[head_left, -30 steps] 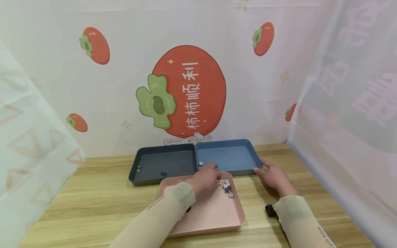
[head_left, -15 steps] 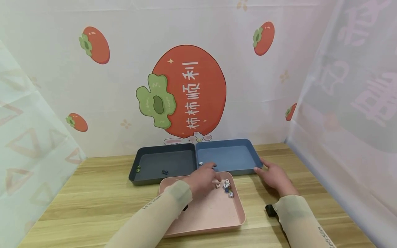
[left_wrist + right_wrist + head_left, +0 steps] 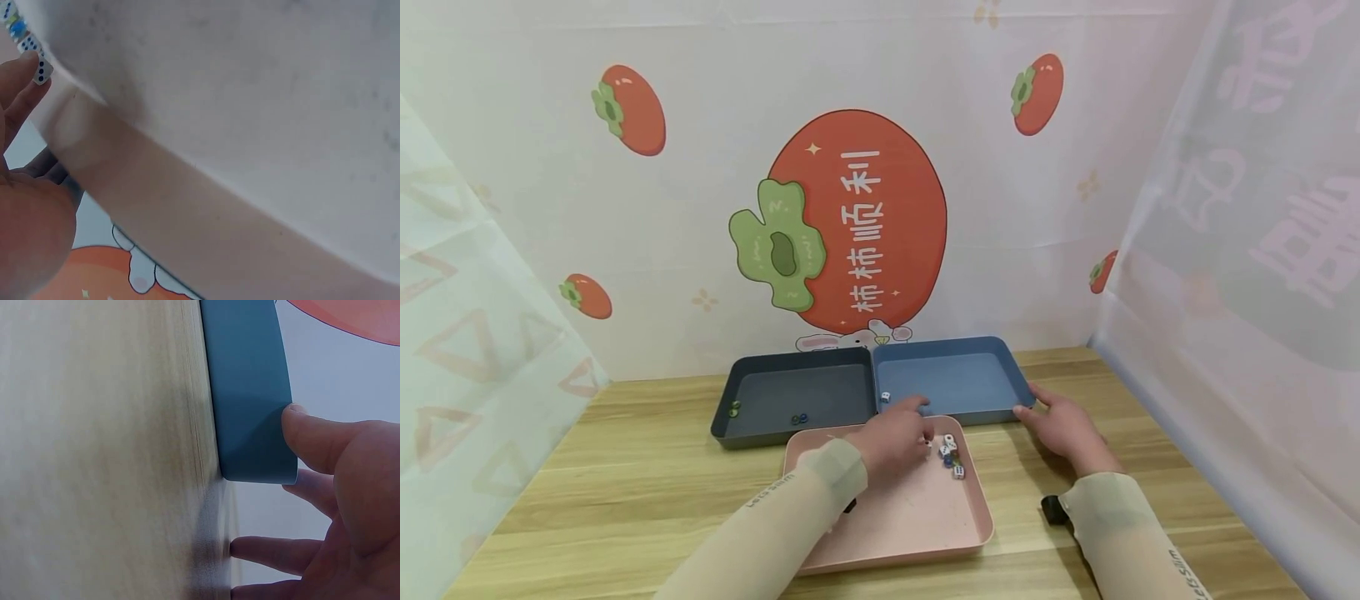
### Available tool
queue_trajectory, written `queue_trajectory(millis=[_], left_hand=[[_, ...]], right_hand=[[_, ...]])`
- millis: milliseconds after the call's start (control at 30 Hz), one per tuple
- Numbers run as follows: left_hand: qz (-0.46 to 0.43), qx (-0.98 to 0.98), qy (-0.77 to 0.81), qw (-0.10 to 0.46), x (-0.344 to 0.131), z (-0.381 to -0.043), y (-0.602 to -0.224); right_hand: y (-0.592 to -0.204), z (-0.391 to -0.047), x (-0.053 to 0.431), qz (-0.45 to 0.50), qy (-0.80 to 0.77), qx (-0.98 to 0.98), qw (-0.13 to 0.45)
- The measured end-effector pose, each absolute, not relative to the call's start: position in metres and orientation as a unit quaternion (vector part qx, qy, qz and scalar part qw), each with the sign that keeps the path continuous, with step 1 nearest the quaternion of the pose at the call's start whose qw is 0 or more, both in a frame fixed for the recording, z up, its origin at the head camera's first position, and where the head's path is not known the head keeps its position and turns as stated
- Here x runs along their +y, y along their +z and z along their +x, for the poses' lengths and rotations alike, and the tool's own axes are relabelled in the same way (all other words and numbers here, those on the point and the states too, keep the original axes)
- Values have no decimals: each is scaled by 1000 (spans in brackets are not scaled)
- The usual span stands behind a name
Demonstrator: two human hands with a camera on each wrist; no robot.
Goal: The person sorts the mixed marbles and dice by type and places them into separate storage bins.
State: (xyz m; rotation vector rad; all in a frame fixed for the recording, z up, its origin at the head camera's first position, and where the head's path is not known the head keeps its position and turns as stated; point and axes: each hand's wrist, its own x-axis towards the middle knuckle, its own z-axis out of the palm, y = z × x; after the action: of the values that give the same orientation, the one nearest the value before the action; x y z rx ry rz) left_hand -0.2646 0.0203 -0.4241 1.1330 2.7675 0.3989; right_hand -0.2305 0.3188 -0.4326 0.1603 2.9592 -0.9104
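In the head view, my left hand [image 3: 895, 437] reaches over the far part of the pink tray [image 3: 917, 525]. Its thumb and a finger pinch a white die [image 3: 42, 70], seen in the left wrist view. Beside it, more white dice [image 3: 958, 472] lie clustered with small coloured marbles [image 3: 949, 459] near the tray's right wall. My right hand [image 3: 1063, 427] grips the near right corner of the blue tray [image 3: 955, 379], thumb on the rim in the right wrist view and a finger behind the corner. One white die [image 3: 886, 397] lies in the blue tray's left part.
A dark grey tray [image 3: 805, 387] stands left of the blue one, with green marbles [image 3: 734, 409] at its left and a blue marble [image 3: 803, 418] near its front wall. The wooden table [image 3: 602, 492] runs to a printed backdrop [image 3: 692, 192].
The left hand's fingers drew back slightly from the die, then closed on it again. Marbles near the dark tray's front wall shifted a little. The right hand has stayed at the blue tray's corner.
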Motion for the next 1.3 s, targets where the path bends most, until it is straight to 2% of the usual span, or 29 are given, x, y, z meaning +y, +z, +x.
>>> queue_trajectory(millis=[200, 500, 700, 1300], left_hand=[[394, 911, 121, 24, 8, -276, -402], [316, 934, 166, -5, -13, -296, -372], [272, 940, 207, -16, -16, -305, -372], [264, 948, 168, -55, -19, -312, -376]], right_hand=[[-433, -230, 319, 44, -289, 956, 15], [-433, -230, 320, 44, -297, 954, 19], [-434, -231, 320, 48, -299, 953, 17], [-435, -232, 318, 52, -304, 951, 20]])
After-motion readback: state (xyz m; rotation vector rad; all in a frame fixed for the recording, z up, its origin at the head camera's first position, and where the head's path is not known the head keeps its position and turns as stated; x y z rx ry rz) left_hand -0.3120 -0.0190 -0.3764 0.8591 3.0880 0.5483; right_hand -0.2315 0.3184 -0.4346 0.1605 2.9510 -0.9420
